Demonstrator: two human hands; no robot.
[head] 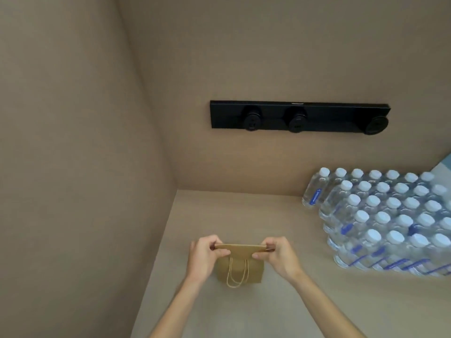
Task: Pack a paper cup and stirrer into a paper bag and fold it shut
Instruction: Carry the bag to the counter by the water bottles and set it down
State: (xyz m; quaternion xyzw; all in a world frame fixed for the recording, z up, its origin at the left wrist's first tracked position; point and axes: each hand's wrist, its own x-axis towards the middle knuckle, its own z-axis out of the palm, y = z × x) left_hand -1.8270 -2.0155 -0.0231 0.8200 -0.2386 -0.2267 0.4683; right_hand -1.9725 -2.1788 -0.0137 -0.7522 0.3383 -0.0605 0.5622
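Paper bag (240,264) (top folded) pinched by hands (244,252).

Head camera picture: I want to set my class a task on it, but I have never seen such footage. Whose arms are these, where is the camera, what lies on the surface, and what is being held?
There is no machine here. A person wears one wide-angle camera on the head, which looks forward and down, so the two bare arms that reach in from the bottom are the person's own.

The left hand and the right hand each pinch one end of the top edge of a small brown paper bag. The bag stands on a beige counter, its top pressed flat and bent over, and its twine handles hang down the near side. What is inside the bag cannot be seen.

To the right stand rows of water bottles with white caps. A black power socket strip is on the back wall.
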